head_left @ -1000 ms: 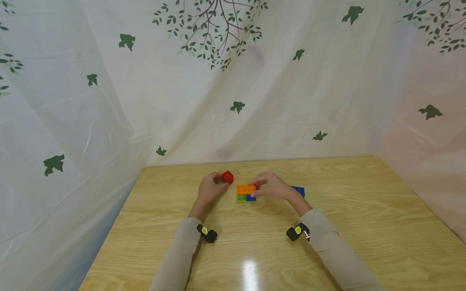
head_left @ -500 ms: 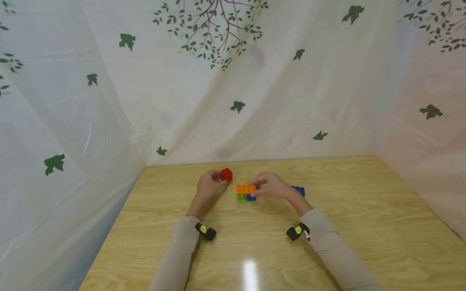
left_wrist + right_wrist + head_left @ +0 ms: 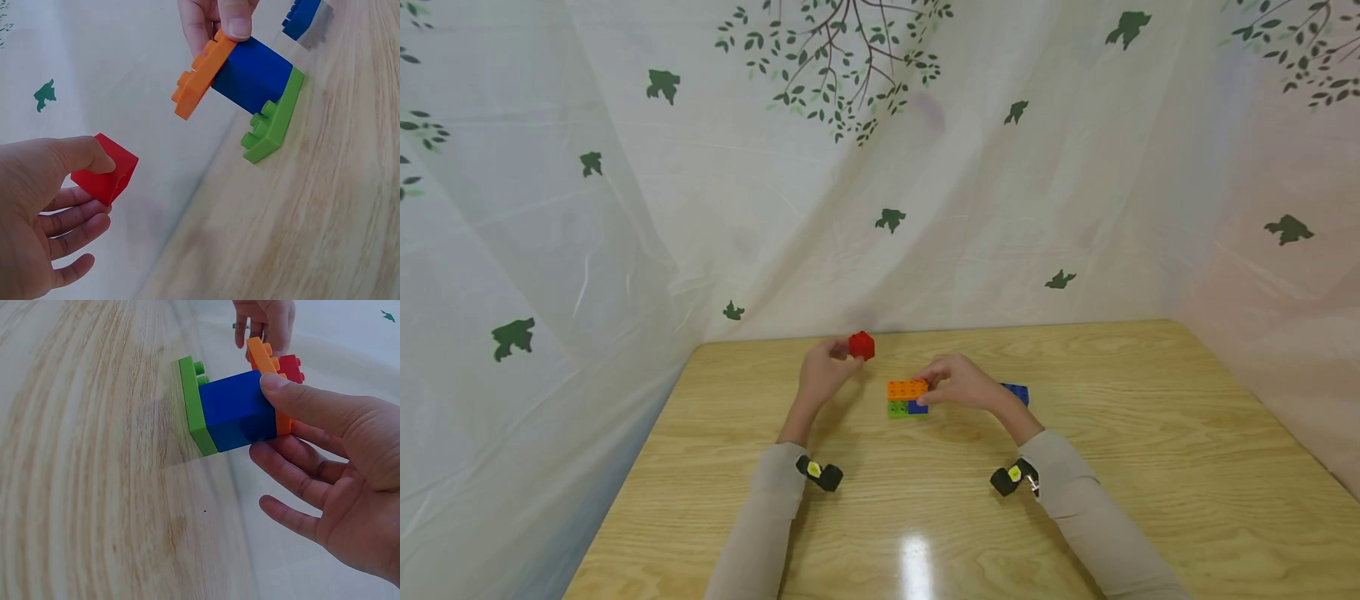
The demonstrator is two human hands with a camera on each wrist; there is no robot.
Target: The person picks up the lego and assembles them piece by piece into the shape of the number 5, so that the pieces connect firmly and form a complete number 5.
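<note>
Your right hand [image 3: 961, 383] pinches the stack at its right end, thumb on the near side where the orange plate [image 3: 907, 390] meets the blue block [image 3: 917, 407], fingers behind. The stack stands upright on the table [image 3: 917, 475], in front of you: the green plate [image 3: 897, 409] lowest, blue over its right half, orange on top. Orange overhangs to the left, leaving a gap above green's bare studs. These pieces look like hard, smooth plastic: probably light, stiff and not fragile, though slick to dry fingertips. The overhang is likely the weak spot; pressed hard from above, it could lever orange off, so your hold over blue looks the steadier one. A little farther off and to the left, your left hand [image 3: 825, 373] grips the red brick [image 3: 862, 346] between thumb and fingers; it appears lifted off the table, tilted, well apart from the stack. Its flat sides should suit a pinch, leaving studs and underside free. Beyond your right hand, a spare blue brick [image 3: 1018, 393] lies partly hidden. Behind everything hangs a pale cloth [image 3: 820, 250] printed with leaves.
</note>
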